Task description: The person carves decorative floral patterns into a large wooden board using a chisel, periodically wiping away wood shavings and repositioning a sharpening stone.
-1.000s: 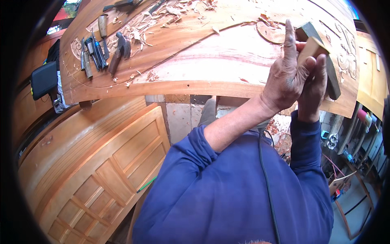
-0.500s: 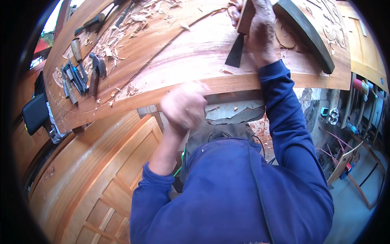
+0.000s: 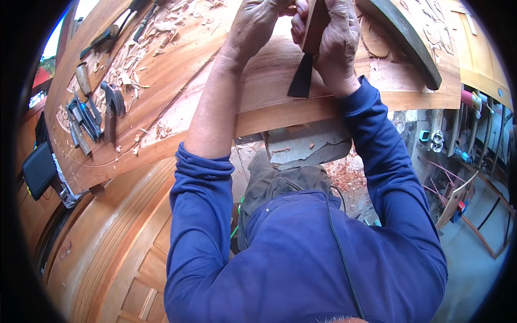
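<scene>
Flared-blade tool with wooden handle (image 3: pixel 312 43) was over the carved wood panel (image 3: pixel 272 89), left of the dark curved bar (image 3: pixel 405 46). Long axis ran from far to near, leaning slightly left at the near end; dark blade (image 3: pixel 301 79) pointed toward the wearer, its wide end near the panel's front edge. Contact with panel: could not tell. Right hand (image 3: pixel 338 46) had fingers closed around the handle. Left hand (image 3: pixel 252 28) had fingers bent near the handle's far end; grip could not be determined.
</scene>
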A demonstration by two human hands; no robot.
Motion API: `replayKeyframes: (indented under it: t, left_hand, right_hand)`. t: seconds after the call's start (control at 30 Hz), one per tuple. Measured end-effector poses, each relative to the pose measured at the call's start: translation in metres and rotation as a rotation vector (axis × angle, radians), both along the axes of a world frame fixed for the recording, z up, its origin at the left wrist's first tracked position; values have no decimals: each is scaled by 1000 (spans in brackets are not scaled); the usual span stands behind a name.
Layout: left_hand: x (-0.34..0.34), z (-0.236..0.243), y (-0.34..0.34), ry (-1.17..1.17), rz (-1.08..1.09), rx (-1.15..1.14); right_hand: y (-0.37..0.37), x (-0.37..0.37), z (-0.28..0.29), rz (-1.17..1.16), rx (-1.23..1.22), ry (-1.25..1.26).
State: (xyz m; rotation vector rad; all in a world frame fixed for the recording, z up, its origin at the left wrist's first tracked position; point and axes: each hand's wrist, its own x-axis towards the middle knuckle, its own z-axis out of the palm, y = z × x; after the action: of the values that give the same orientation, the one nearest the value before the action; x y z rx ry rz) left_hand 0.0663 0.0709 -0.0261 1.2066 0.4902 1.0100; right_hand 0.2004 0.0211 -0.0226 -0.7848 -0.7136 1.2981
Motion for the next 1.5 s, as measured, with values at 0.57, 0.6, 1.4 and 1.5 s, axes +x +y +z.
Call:
replayKeyframes:
  t: [0.57, 0.6, 1.4, 1.5]
  left_hand:
    - [-29, -16, 15, 19, 402, 9]
    - [-30, -16, 13, 77, 413, 12]
    - [-9, -20, 14, -119, 157, -9]
    - [-8, -19, 16, -86, 229, -5]
  right_hand:
    - [15, -9, -6, 391, -384, 300]
    - [18, -2, 1, 280, -346, 213]
    - [9, -29, -11, 113, 199, -41]
    - [7, -35, -13, 89, 150, 27]
